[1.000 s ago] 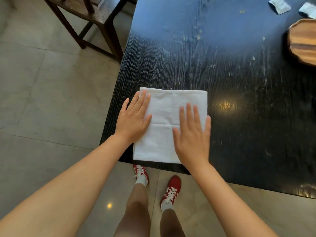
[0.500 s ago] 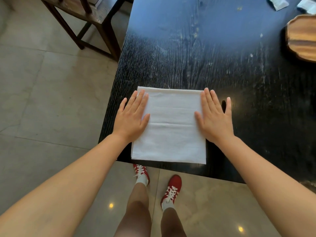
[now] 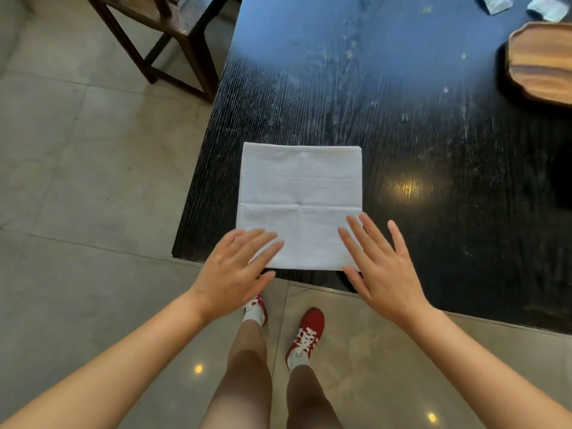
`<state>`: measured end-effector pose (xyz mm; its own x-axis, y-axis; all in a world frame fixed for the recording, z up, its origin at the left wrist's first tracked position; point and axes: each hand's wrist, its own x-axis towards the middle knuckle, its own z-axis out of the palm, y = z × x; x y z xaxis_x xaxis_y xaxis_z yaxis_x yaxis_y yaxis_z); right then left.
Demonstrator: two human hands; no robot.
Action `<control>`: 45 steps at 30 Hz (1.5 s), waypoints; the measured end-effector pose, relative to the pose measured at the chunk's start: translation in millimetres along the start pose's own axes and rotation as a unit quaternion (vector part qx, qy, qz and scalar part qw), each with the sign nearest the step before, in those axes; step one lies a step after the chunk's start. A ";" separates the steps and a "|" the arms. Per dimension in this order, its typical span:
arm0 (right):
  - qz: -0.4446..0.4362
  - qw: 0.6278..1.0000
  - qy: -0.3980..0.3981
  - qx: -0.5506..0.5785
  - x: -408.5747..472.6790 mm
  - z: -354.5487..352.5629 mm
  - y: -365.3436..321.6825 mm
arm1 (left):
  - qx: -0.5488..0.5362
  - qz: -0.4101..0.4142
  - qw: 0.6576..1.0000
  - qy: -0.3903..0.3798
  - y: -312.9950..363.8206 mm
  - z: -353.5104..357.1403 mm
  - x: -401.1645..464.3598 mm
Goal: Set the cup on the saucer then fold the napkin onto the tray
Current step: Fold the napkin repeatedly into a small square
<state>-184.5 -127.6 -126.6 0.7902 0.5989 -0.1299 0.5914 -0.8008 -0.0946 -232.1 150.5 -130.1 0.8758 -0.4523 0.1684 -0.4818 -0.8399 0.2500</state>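
A white napkin point(image 3: 298, 196) lies flat as a folded square near the front left corner of the black table point(image 3: 387, 97). My left hand point(image 3: 235, 269) hovers over the napkin's near left corner, fingers spread, holding nothing. My right hand point(image 3: 379, 266) is over the near right corner, fingers also apart and empty. The wooden tray point(image 3: 540, 61) sits at the far right of the table, cut off by the frame edge. No cup or saucer is in view.
A dark wooden chair point(image 3: 167, 29) stands on the tiled floor left of the table. Two pale packets point(image 3: 495, 3) lie at the table's far edge. The table's front edge runs just below the napkin.
Both hands have slid back from the napkin's sides toward its near corners and the table's edge. The napkin stays flat in the same place.
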 end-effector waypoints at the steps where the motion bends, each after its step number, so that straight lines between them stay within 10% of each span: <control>1: -0.006 1.000 -0.016 0.000 -6.2 2.6 -0.7 | 0.001 -0.006 0.999 -0.038 3.8 0.8 -8.5; 6: -0.018 0.997 -0.069 -0.024 -30.9 16.1 -4.6 | 0.011 -0.019 0.997 -0.080 5.3 4.7 -33.3; 21: -0.083 0.984 0.131 0.091 -56.4 7.6 0.9 | -0.052 0.040 0.996 -0.061 14.0 -30.9 -20.8; 34: 0.078 0.916 0.208 0.333 -44.9 -70.3 17.4 | -0.156 -0.076 0.979 0.103 20.2 -69.8 11.0; 45: 0.280 0.903 0.131 0.298 38.1 -41.5 42.9 | -0.145 -0.207 0.964 0.085 -14.5 -26.7 79.3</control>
<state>-122.3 -139.0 -94.6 0.9956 0.0172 -0.0922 -0.0429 -0.7905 -0.6110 -156.4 134.8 -94.9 0.9893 -0.0199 0.1448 -0.1013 -0.8077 0.5808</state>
